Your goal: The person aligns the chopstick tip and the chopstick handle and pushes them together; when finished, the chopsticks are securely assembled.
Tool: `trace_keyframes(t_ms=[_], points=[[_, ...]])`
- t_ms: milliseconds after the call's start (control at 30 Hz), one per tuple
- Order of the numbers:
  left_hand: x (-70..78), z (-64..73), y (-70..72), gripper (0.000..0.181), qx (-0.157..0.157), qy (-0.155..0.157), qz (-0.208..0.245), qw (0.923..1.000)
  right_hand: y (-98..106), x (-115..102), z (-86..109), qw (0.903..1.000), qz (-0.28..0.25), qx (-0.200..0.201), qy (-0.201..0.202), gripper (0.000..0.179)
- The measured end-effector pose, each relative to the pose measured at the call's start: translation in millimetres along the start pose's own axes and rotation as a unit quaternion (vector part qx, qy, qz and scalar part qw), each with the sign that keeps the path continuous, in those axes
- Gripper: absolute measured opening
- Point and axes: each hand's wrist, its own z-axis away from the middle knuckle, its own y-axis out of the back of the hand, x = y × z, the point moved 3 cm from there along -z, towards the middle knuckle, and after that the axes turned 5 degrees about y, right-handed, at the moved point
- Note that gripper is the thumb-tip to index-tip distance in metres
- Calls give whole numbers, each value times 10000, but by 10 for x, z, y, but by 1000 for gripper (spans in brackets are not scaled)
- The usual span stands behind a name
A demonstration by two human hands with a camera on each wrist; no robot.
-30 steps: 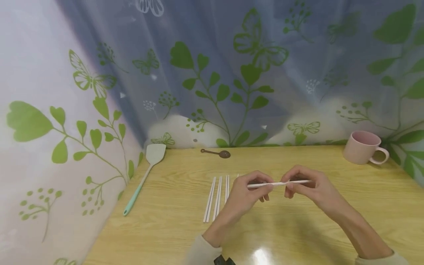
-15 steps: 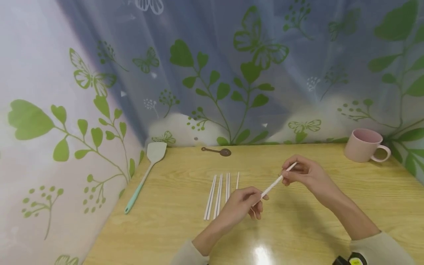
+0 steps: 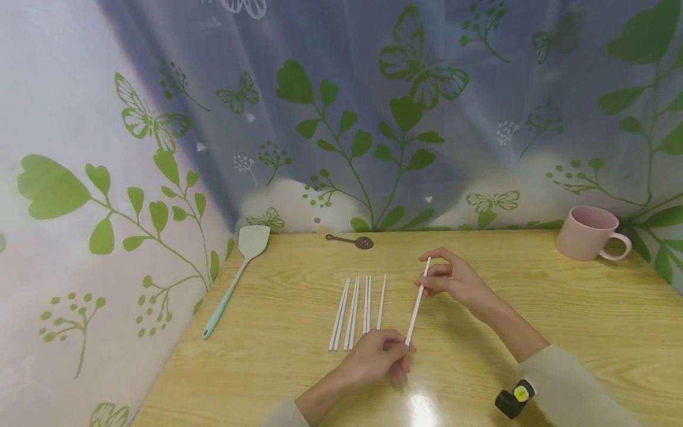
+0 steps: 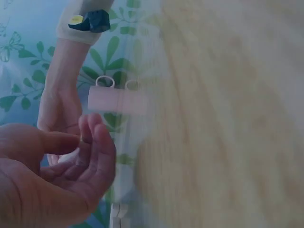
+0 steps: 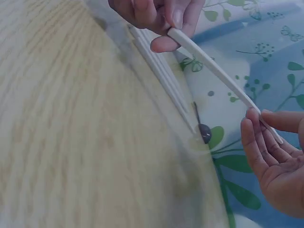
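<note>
A white chopstick (image 3: 418,305) is held above the table between both hands, slanting up and away. My left hand (image 3: 379,356) pinches its near end between thumb and fingers. The right hand (image 3: 450,283) pinches it nearer the far end, thumb against fingers; in the right wrist view this chopstick (image 5: 221,73) runs from one hand to the other. To the left lie three pairs of white chopsticks (image 3: 350,314) side by side, and a single chopstick (image 3: 382,301) lies just right of them. The left hand covers the near end of that single one.
On the wooden table (image 3: 256,379) a turner with a pale green handle (image 3: 235,284) lies at the left. Near the back edge is a small brown spoon (image 3: 352,240). A pink mug (image 3: 587,234) stands at the back right, before a leaf-patterned curtain (image 3: 341,118).
The held chopstick has turned from nearly level to pointing away from me. My left hand has come nearer and lower, the right hand has shifted left. The single chopstick on the table now shows more.
</note>
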Motion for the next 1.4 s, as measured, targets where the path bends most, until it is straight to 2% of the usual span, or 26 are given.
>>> trace_keyframes(t_ms=[233,500,767,1067,1400], points=[[-80,69,83,25,191,411,-132,9989,-244,248,-157,9990,-350,-205,-174,62],[-99,65,145,26,204,612,-100,9979,-328,383,-336,9980,-426,-229,-418,60],[-96,58,183,18,212,658,32,9976,-390,465,-467,9968,-323,-272,-674,57],[-97,64,210,19,87,607,116,9981,-441,469,-533,9966,-17,-113,-820,61],[-93,73,209,21,61,622,106,9980,-475,440,-531,9963,196,-68,-828,44]])
